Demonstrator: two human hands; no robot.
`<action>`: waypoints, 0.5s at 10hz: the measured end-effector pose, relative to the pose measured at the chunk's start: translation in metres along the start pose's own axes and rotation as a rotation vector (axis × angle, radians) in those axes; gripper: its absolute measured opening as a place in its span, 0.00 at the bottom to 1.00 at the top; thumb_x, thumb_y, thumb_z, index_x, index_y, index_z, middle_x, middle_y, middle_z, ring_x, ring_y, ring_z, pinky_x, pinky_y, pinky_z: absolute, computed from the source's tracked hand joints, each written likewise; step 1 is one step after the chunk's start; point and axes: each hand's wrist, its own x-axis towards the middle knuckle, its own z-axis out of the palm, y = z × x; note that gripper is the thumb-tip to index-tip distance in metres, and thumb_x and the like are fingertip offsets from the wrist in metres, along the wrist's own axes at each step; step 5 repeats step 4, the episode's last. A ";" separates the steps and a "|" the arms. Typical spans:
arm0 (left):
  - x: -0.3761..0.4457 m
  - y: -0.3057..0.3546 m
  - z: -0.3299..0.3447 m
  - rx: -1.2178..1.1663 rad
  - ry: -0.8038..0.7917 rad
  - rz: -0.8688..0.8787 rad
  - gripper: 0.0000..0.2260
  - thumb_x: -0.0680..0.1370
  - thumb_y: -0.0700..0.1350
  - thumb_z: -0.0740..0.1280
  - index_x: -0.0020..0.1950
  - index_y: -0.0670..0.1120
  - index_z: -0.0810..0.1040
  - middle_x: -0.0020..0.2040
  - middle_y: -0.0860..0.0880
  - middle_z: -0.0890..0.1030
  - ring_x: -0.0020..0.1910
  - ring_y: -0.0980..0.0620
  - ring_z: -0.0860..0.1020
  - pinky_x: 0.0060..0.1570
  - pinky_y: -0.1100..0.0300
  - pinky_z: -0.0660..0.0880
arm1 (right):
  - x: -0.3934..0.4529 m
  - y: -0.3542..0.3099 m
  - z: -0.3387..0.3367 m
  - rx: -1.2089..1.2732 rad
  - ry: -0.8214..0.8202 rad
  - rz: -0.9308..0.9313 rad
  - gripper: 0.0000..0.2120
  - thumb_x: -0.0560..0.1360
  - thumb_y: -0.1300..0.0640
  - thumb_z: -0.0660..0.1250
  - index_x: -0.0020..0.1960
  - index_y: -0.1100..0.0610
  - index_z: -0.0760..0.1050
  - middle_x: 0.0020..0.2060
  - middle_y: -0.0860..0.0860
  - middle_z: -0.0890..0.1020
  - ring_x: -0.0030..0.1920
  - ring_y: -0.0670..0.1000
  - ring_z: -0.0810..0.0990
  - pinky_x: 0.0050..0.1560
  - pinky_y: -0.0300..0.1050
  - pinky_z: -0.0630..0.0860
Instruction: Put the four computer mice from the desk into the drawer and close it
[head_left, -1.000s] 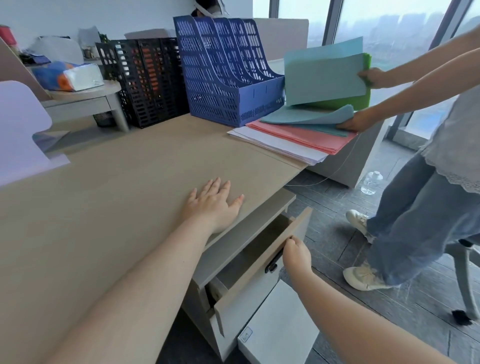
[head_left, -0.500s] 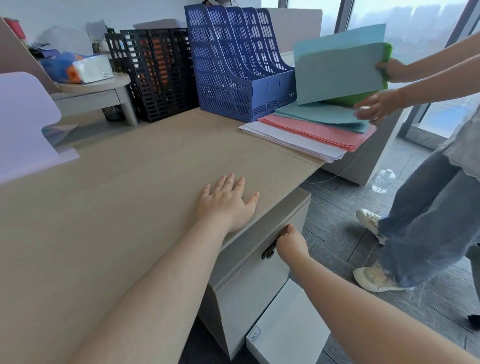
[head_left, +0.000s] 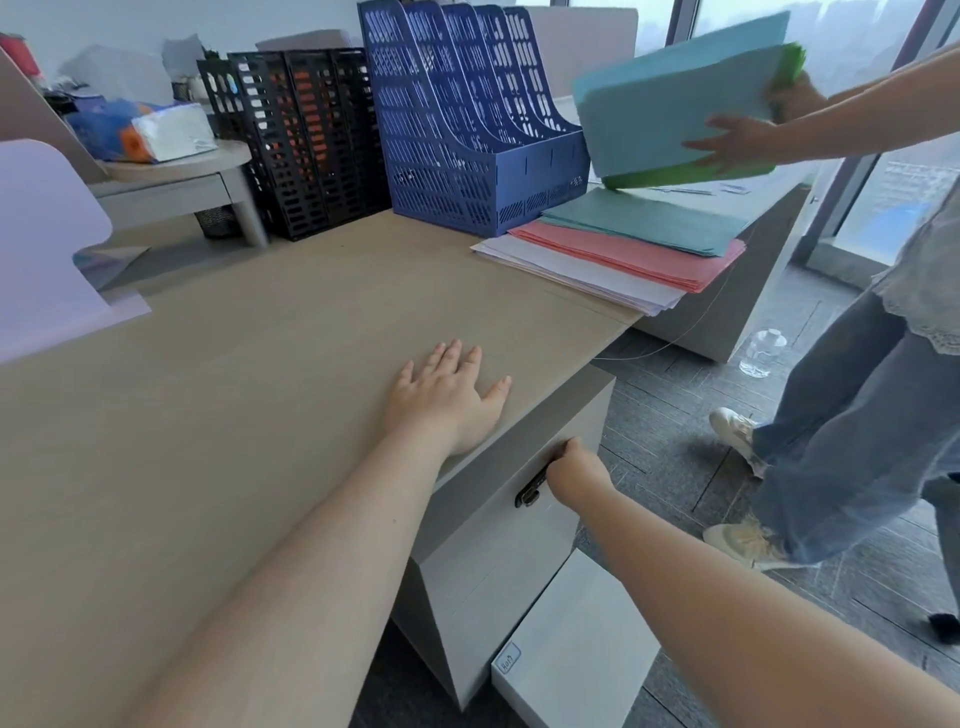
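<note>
The grey drawer (head_left: 493, 525) under the desk's right front corner sits flush with the cabinet front. My right hand (head_left: 574, 470) is curled around its dark handle (head_left: 530, 491). My left hand (head_left: 447, 400) lies flat, palm down with fingers spread, on the wooden desk (head_left: 234, 415) just above the drawer. No computer mouse shows anywhere on the desk.
A blue file rack (head_left: 467, 124) and a black one (head_left: 306, 135) stand at the back. Stacked white, pink and green papers (head_left: 623, 249) lie at the desk's right end, where another person (head_left: 857, 415) handles paper sheets. A white box (head_left: 576, 644) sits on the floor below the drawer.
The drawer was open a second ago; my right hand pushed it in by the handle and it now sits shut. My left hand stayed flat on the desk.
</note>
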 end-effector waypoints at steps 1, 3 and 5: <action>0.000 0.001 0.000 0.002 0.005 -0.003 0.30 0.79 0.65 0.45 0.78 0.54 0.49 0.79 0.54 0.47 0.77 0.56 0.45 0.75 0.50 0.43 | 0.001 0.003 -0.005 -0.081 -0.011 -0.034 0.22 0.79 0.62 0.53 0.72 0.64 0.60 0.64 0.61 0.75 0.63 0.61 0.75 0.54 0.49 0.72; -0.002 0.000 0.000 -0.021 -0.007 -0.007 0.30 0.79 0.65 0.45 0.78 0.53 0.50 0.79 0.54 0.47 0.77 0.56 0.45 0.75 0.51 0.43 | -0.016 0.007 -0.020 -0.215 -0.075 -0.115 0.18 0.80 0.58 0.55 0.67 0.64 0.67 0.62 0.60 0.76 0.61 0.60 0.76 0.58 0.50 0.75; -0.002 0.001 -0.001 -0.034 0.021 0.000 0.30 0.79 0.64 0.45 0.78 0.53 0.50 0.79 0.53 0.48 0.77 0.56 0.46 0.75 0.52 0.43 | -0.035 0.026 -0.037 -0.341 -0.159 -0.152 0.18 0.79 0.56 0.58 0.64 0.65 0.73 0.60 0.58 0.79 0.61 0.59 0.77 0.57 0.46 0.75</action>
